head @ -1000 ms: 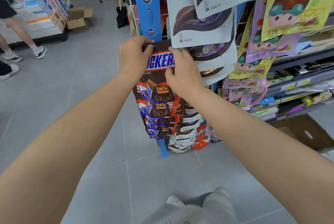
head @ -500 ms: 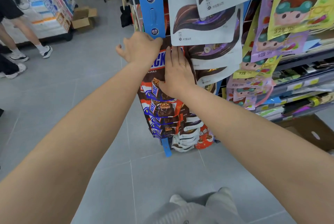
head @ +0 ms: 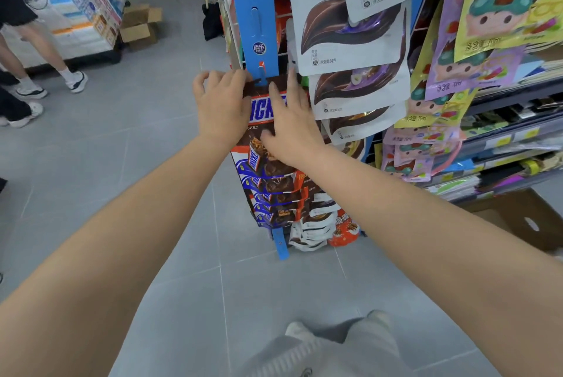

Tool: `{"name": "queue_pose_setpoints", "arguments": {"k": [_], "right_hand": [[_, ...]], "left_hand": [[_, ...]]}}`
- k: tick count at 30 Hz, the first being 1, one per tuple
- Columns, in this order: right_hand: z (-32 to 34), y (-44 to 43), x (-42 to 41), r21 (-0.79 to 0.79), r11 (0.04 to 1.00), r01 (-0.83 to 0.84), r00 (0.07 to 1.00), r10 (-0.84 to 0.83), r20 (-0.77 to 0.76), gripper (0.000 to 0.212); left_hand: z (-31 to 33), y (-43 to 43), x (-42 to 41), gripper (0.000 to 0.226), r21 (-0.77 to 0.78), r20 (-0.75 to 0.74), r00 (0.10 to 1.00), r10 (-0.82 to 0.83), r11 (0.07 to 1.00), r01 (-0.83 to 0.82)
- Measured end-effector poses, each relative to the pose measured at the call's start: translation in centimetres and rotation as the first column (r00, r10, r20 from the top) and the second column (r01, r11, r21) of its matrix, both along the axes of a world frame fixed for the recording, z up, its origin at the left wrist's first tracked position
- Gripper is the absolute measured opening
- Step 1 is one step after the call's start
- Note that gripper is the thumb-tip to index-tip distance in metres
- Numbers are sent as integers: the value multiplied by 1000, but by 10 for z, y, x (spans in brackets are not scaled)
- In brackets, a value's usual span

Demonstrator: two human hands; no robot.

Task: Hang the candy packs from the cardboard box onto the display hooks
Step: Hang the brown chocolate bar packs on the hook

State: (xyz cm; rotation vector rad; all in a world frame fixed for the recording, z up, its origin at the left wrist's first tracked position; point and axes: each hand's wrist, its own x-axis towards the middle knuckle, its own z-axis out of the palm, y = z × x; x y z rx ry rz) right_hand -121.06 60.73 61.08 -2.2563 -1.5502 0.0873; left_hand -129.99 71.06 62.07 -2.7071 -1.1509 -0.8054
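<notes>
A brown Snickers pack [head: 262,110] sits against the blue hanging strip [head: 257,11], its top edge at a strip hook. My left hand [head: 221,102] curls its fingers over the pack's top left corner. My right hand [head: 292,123] lies flat on the pack's front with its fingers stretched up and its thumb on the lower part. Below it, several more Snickers packs [head: 275,191] hang down the same strip. The brown cardboard box [head: 524,218] stands on the floor at the lower right; its inside is out of sight.
White chocolate pouches [head: 350,38] and cartoon-print packs [head: 499,17] hang close on the right over store shelves. Grey tiled floor spreads to the left. A person's legs [head: 36,66] stand at the far left near a stacked display and an open carton [head: 140,26].
Both hands have moved a little up the strip with the pack. My right hand went from gripping the pack's top to lying flat on its front.
</notes>
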Motion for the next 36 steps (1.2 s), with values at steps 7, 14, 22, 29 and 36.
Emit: {"name": "queue_pose_setpoints", "arguments": {"k": [7,14,22,29,36], "right_hand": [[-15,4,8,-13,1000,-24,947,18,-320,95],[-12,-17,19,84,992,96,602,9,-798,58],[-17,-97,86,-175,982,75,417,-190,-889,21],[-47,-217,191,-200,930,307,312,-297,-902,13],[-105,-379,332,-229,681,696,83,-392,-916,23]], "left_hand": [[8,-5,2,30,18,-27,999,24,1000,-23],[-4,-25,7,31,6,87,995,39,999,-39],[-22,-102,73,21,-431,-237,896,-376,867,250],[-35,-210,210,32,-591,-377,758,-532,769,246],[-84,-335,368,32,-632,-349,680,-645,698,337]]}}
